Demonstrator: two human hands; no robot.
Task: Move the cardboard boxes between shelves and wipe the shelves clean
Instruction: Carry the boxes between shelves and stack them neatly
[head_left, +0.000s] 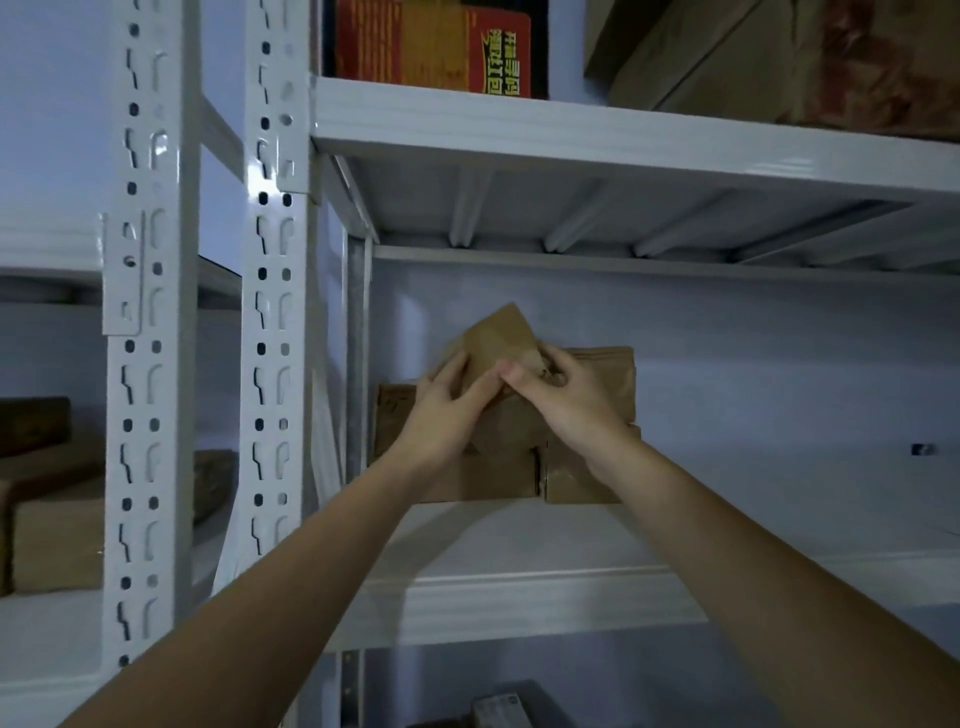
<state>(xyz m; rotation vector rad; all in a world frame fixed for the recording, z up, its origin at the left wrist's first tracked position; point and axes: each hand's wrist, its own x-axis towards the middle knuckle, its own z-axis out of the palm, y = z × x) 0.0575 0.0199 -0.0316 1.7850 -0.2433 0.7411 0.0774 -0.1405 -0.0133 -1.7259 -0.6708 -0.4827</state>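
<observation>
So standing here watching, and it looks like the box-shuffling part is in hand, with the wiping nowhere near started, as far as I can tell. Both hands are up on the middle shelf (519, 540) of the white metal rack. The left hand (447, 410) has its fingers curled onto the left side of a small cardboard box (501, 348), and the right hand (558, 395) is pinching it from the right, thumb meeting the other hand near the front. So both grips are closed on that one box, which sits tilted, a corner poking up toward 12 o'clock.

That box is on top of or just above a cluster of other brown boxes (483, 478) pushed toward the back left of the shelf. I honestly can't tell if it's being lifted off or set down.

Up at 12 o'clock on the shelf above there's a red and orange printed carton (436, 47), and at 1 to 2 o'clock a big brown box (727, 57). Over at 9 o'clock, the neighbouring rack has more brown boxes (57, 540).

What's left, going by this: most of it, I'd guess. Boxes are sitting on several shelves, and there's no cloth or rag anywhere that I can see. The right half of the middle shelf is bare, but whether it's been wiped I can't say.
</observation>
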